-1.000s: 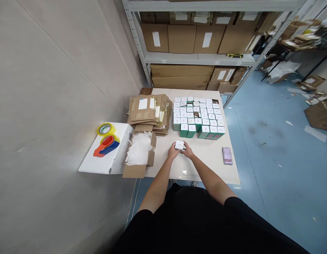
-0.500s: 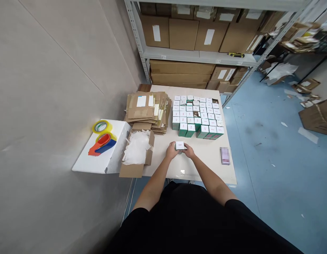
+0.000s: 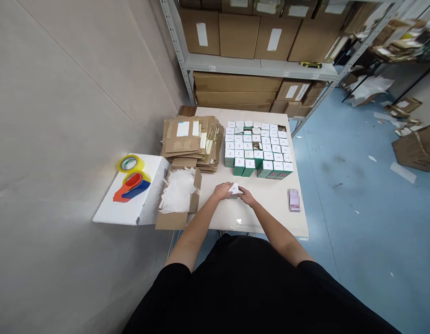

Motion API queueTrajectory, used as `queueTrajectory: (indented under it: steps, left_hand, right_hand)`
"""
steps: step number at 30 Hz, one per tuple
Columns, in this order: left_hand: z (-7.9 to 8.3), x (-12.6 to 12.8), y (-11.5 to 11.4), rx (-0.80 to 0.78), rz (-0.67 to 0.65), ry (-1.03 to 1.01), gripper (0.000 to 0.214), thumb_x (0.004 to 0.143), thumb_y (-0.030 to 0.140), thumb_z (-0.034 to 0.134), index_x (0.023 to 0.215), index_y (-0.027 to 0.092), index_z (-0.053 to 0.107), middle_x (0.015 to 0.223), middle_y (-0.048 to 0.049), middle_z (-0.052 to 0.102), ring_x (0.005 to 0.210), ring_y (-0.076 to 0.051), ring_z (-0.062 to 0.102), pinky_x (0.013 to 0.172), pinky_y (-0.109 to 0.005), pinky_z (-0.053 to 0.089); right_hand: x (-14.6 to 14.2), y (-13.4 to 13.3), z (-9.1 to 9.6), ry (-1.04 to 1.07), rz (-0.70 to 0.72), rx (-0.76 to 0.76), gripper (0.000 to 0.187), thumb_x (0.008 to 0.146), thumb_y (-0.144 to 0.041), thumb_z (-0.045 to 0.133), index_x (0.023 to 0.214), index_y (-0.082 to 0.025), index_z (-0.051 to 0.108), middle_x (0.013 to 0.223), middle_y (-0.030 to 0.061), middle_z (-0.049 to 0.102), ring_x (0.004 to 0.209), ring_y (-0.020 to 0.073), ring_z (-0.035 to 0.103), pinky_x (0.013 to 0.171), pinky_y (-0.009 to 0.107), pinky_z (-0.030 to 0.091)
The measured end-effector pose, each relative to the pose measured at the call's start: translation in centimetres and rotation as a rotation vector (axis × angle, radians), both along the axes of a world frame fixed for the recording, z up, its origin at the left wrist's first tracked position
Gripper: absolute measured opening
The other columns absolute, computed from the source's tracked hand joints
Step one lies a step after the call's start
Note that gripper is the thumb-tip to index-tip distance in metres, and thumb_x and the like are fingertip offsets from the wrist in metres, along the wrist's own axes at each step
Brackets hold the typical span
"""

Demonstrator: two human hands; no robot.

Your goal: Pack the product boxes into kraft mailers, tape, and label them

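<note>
Small white-topped box (image 3: 234, 189) sits between both hands over the near middle of the table (image 3: 270, 208), just in front of the block of green-and-white boxes (image 3: 257, 148). Left hand (image 3: 222, 190) curls over its left side, right hand (image 3: 246, 196) pinches its right edge; both closed on it. Open carton of white plastic bags (image 3: 178, 195) to the left, flattened cardboard stack (image 3: 192, 141) behind that, tape rolls (image 3: 131, 167) on the white foam block (image 3: 147, 204)
</note>
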State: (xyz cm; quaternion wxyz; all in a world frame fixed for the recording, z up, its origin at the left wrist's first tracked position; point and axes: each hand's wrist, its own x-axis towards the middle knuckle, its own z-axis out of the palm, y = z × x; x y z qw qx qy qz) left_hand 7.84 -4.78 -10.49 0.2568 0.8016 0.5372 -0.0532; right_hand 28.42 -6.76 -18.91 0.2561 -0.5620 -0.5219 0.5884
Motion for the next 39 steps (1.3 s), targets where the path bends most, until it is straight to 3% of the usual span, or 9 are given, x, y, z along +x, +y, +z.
queueTrajectory:
  steps: [9,17,24,31,34,39]
  left_hand:
    - [1.3,1.6,0.8,0.023,-0.104,0.167,0.054,0.090,0.035,0.071,0.140,0.020,0.058,0.136,-0.0156,0.064,0.124,-0.031,0.059,0.094,-0.037,0.052]
    - [0.7,2.7,1.4,0.041,-0.156,0.158,0.052,0.082,0.030,0.080,0.129,0.012,0.066,0.129,-0.0203,0.063,0.122,-0.033,0.060,0.095,-0.037,0.051]
    - [-1.6,3.3,1.1,-0.071,0.046,-0.091,0.051,0.079,0.043,0.081,0.116,0.009,0.073,0.117,-0.0251,0.069,0.116,-0.041,0.065,0.102,-0.044,0.048]
    - [-2.2,0.4,1.8,-0.108,0.106,-0.275,0.040,0.079,0.045,0.079,0.109,0.018,0.076,0.116,-0.0125,0.074,0.118,-0.032,0.066,0.104,-0.034,0.045]
    - [-2.5,-0.4,2.0,-0.167,0.300,-0.483,0.042,0.092,0.048,0.066,0.124,0.022,0.074,0.121,-0.0073,0.076,0.118,-0.027,0.066,0.101,-0.030,0.047]
    - [-3.5,0.1,2.1,-0.230,0.667,-0.748,0.057,0.102,0.049,0.055,0.150,0.019,0.054,0.128,-0.0115,0.073,0.111,-0.021,0.069,0.095,-0.030,0.052]
  right_hand:
    - [0.3,-0.9,-0.5,0.028,-0.062,-0.125,0.058,0.083,-0.040,0.069,0.141,-0.032,0.064,0.146,0.0061,0.064,0.119,0.0280,0.064,0.085,0.040,0.059]
    - [0.5,-1.2,-0.6,0.018,-0.003,-0.051,0.056,0.085,-0.039,0.068,0.140,-0.026,0.066,0.144,0.0072,0.066,0.114,0.0269,0.065,0.090,0.040,0.059]
    - [1.0,-0.6,0.3,-0.025,0.023,-0.083,0.054,0.087,-0.038,0.070,0.139,-0.026,0.066,0.141,0.0069,0.068,0.113,0.0281,0.066,0.093,0.042,0.059]
    - [0.5,-1.3,0.4,-0.026,-0.069,-0.136,0.055,0.086,-0.045,0.070,0.138,-0.028,0.064,0.146,0.0069,0.064,0.122,0.0297,0.063,0.093,0.045,0.058]
    - [0.4,-1.7,0.1,-0.017,-0.097,-0.161,0.056,0.087,-0.047,0.069,0.140,-0.030,0.061,0.152,0.0056,0.060,0.128,0.0291,0.060,0.095,0.045,0.057]
    - [0.0,-2.3,-0.1,0.002,-0.142,-0.172,0.059,0.087,-0.047,0.068,0.142,-0.029,0.059,0.154,0.0068,0.058,0.131,0.0298,0.057,0.099,0.048,0.055]
